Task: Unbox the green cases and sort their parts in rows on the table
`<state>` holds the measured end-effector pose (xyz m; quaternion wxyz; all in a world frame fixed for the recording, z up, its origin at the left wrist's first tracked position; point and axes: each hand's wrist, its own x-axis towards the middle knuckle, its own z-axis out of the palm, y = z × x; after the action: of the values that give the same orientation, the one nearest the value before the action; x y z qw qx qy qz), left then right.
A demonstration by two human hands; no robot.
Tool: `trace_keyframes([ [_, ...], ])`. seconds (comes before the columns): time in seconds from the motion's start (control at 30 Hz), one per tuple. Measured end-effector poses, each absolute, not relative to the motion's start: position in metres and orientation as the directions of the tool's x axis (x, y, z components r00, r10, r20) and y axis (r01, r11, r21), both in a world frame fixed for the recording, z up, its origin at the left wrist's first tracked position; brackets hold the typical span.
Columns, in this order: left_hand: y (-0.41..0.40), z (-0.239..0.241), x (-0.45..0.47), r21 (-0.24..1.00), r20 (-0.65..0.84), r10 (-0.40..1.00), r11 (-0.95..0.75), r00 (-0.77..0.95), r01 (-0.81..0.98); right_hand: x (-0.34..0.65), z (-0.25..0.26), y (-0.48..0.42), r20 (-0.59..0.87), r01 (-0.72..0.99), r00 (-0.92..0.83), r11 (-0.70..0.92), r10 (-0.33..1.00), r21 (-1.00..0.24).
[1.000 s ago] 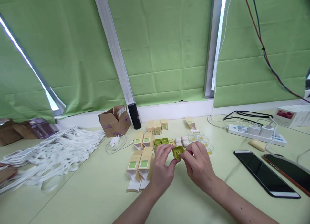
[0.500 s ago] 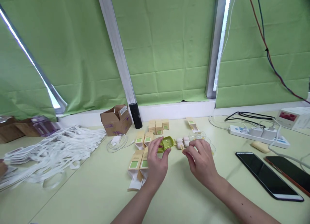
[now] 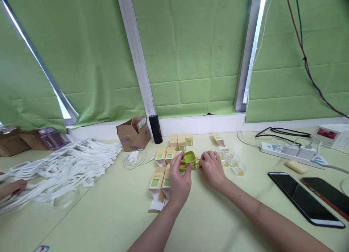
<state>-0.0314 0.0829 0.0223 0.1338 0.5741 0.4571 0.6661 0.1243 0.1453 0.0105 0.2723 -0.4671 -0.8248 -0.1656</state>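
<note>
My left hand [image 3: 178, 181] pinches a small green plastic case [image 3: 189, 157] just above the table, over another green case [image 3: 185, 167] lying there. My right hand [image 3: 211, 169] reaches beside it with fingers curled over small yellow and white pieces [image 3: 198, 159]; what it holds, if anything, is hidden. Tan cartons with green labels [image 3: 160, 179] lie left of my left hand, and more of them [image 3: 181, 140] stand behind. Clear small trays [image 3: 236, 164] with yellow bits sit right of my right hand.
A heap of white straps [image 3: 62, 168] covers the left, with another person's hand [image 3: 12, 188] at its edge. A brown cardboard box [image 3: 133, 134], black cylinder [image 3: 156, 128] and white charger cable [image 3: 135, 158] sit behind. Power strip [image 3: 289, 150] and two phones [image 3: 305, 199] lie right.
The green case left my right hand and moved away from me in my left hand toward the row of cases. My right hand reached forward to the small pieces. The camera shifted slightly.
</note>
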Motion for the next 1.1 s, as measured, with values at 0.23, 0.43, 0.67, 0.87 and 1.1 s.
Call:
trace_keyframes([
  [0.23,0.082,0.024,-0.028,0.794,0.608,0.721,-0.547,-0.332,0.266,0.121,0.002,0.154,0.585,0.885,-0.395,0.464,0.708,0.037],
  [0.43,0.079,0.030,-0.026,0.826,0.564,0.752,-0.520,-0.342,0.219,0.122,0.001,0.154,0.580,0.888,-0.392,0.458,0.714,0.038],
  [0.67,0.077,0.035,-0.025,0.838,0.544,0.763,-0.514,-0.349,0.183,0.122,0.006,0.147,0.592,0.893,-0.379,0.449,0.711,0.033],
  [0.87,0.082,0.036,-0.026,0.877,0.450,0.815,-0.480,-0.365,0.011,0.137,0.015,0.113,0.623,0.852,-0.423,0.522,0.658,0.026],
  [1.1,0.080,0.039,-0.022,0.875,0.169,0.958,-0.254,-0.231,-0.412,0.147,-0.002,0.061,0.561,0.725,-0.524,0.681,0.641,-0.101],
])
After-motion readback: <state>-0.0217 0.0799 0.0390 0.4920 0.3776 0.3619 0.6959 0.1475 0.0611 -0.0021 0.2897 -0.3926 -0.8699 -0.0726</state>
